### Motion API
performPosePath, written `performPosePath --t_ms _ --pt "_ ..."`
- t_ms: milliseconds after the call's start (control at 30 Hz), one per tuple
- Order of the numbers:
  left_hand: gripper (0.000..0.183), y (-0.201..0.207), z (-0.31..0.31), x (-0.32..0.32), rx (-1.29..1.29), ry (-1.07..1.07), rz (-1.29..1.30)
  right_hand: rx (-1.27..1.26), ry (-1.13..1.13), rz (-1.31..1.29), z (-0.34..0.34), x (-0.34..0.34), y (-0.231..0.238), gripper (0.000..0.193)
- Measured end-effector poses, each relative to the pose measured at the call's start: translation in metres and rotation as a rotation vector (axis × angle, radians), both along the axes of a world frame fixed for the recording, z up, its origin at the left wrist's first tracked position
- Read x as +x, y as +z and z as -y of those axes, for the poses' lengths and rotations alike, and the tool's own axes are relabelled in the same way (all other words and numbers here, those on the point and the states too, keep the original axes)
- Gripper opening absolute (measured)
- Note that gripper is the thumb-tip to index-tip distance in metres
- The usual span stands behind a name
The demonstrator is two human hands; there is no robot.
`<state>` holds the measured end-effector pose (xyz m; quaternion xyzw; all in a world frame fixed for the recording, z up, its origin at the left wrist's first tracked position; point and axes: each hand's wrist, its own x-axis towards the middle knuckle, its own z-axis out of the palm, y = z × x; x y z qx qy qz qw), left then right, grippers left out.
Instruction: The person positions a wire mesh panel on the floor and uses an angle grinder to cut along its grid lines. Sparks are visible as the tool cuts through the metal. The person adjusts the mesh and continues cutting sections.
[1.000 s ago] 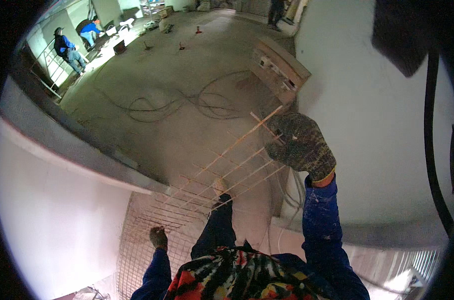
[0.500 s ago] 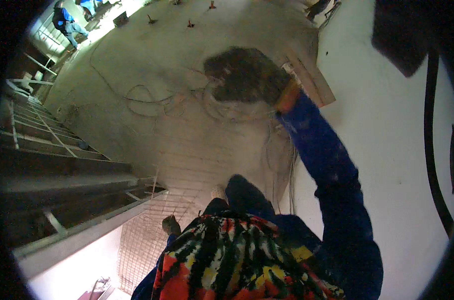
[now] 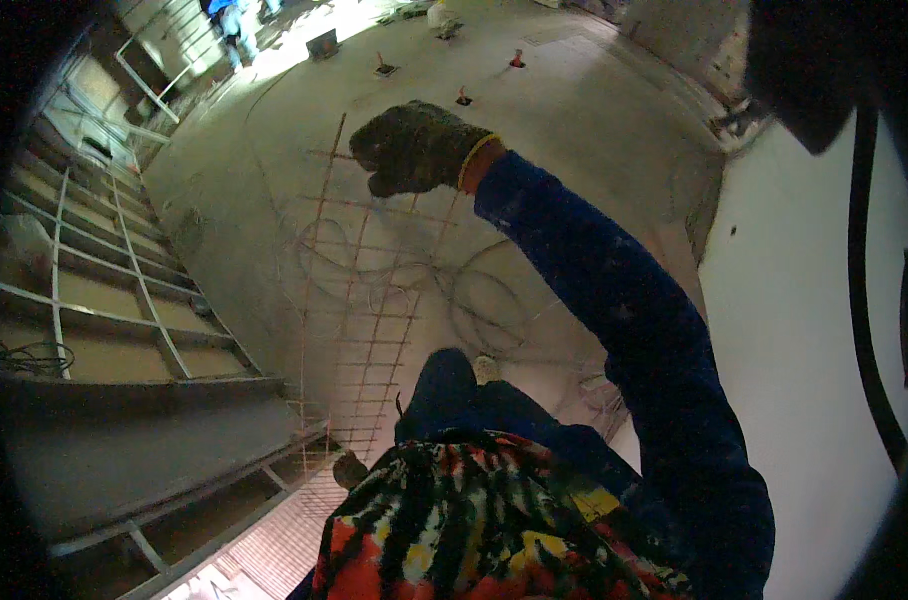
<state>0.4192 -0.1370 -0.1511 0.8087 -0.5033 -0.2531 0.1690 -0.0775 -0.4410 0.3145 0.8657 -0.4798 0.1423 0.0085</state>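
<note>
The right hand (image 3: 409, 150) is closing its fingers round the far end of the mesh (image 3: 375, 318), it seems; the left hand (image 3: 350, 470) is showing only small beside the mesh, and I cannot tell if it is gripping. The mesh is stretching between them over the floor (image 3: 594, 160), near the floor's left edge, where the frame (image 3: 174, 425) is standing. For good handling, I am thinking both hands should be lifting evenly, the wires should be passing clear of the frame, and footsteps should be avoiding the cables (image 3: 452, 310)
</note>
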Motion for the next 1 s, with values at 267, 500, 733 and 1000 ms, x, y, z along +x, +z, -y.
performPosePath --t_ms 267,500,733,1000 --pt "0.027 -0.007 0.099 -0.04 0.002 0.068 0.045 -0.25 0.172 0.383 0.099 -0.039 -0.056 0.029" --pt "0.027 -0.044 0.283 -0.11 0.033 0.079 0.093 -0.22 0.114 0.2 0.287 -0.072 -0.119 0.024" --pt "0.027 -0.007 0.446 -0.202 0.135 0.114 0.16 -0.01 0.012 0.206 0.461 -0.227 -0.113 0.027" --pt "0.027 0.031 0.649 -0.367 0.1 0.051 0.174 0.027 -0.036 0.261 0.619 -0.431 -0.076 0.023"
